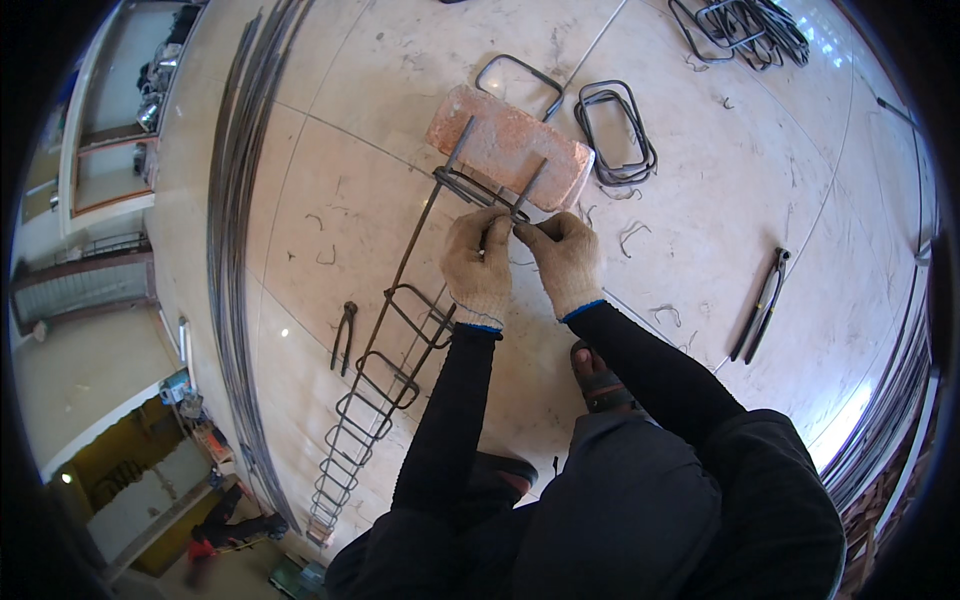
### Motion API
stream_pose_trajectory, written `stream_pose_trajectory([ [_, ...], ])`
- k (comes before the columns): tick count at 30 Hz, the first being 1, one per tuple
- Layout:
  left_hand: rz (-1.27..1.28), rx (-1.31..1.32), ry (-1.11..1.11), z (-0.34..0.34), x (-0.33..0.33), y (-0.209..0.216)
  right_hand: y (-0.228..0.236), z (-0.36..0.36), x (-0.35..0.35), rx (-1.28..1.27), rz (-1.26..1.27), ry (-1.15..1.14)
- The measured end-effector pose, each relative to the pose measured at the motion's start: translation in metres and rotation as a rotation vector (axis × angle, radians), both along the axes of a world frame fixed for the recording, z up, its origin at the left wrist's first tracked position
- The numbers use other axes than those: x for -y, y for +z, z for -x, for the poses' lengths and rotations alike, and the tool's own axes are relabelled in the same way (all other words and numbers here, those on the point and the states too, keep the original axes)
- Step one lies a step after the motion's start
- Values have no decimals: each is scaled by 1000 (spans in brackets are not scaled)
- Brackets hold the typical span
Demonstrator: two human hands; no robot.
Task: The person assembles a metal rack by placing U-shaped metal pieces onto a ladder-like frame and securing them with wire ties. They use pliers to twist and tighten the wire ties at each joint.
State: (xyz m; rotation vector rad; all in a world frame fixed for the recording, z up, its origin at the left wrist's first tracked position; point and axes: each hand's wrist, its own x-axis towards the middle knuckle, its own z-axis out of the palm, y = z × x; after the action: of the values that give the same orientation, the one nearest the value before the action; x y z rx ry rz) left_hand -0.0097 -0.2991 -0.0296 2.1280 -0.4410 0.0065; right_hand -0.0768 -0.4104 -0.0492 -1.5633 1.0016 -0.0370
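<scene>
My left hand (478, 262) and my right hand (562, 258), both in knitted gloves, meet at the far end of a rebar cage. The fingers of each are pinched together by a bar and the end stirrup (462, 186); what lies between the fingertips is too small to make out. Two bar ends rest on a reddish brick (510, 145), which props this end up. From there a long bar (413, 240) runs back toward the lower left, with several rectangular stirrups spaced along it. My left hand partly covers the other bar.
Pincers (345, 335) lie left of the cage, and end-cutting nippers (766, 305) at the right. Beyond the brick are a loose stirrup (520, 62), a stirrup stack (648, 150) and a bigger pile (770, 45). Long bars (232, 180) line the left. Wire bits (632, 232) litter the tiles.
</scene>
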Motion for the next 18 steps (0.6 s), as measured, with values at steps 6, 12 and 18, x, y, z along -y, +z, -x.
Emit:
stream_pose_trajectory([
  [6, 34, -44, -8, -3, -2, -6, 34, -11, 10, 124, -683, -257],
  [12, 213, -350, -43, -9, -13, -10, 39, -5, -22, 337, -212, -64],
  [18, 376, -734, -51, -26, -20, -1, 46, 11, -47, 304, 268, 155],
])
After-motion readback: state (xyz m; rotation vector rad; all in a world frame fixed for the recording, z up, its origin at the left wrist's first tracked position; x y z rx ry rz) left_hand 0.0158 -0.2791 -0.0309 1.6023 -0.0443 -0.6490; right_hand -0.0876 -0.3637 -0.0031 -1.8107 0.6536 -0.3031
